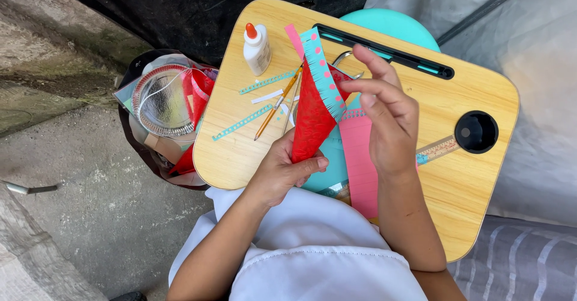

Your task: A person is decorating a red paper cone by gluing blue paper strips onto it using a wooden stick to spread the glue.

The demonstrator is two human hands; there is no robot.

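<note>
Left hand: the left hand (pixel 281 172) is curled shut around the bottom tip of a red paper cone (pixel 312 117), holding it up over the wooden lap table (pixel 463 199).
Right hand: the right hand (pixel 387 117) is half open, fingers bent, touching the cone's top edge.
Cone trim: a blue strip with pink dots (pixel 321 72) runs along the cone's top.
On the table: a glue bottle (pixel 256 49), a pencil (pixel 277 104), pink paper (pixel 359 162) and a ruler (pixel 437 149).
Beside the table: a bag of craft things (pixel 165 105).
</note>
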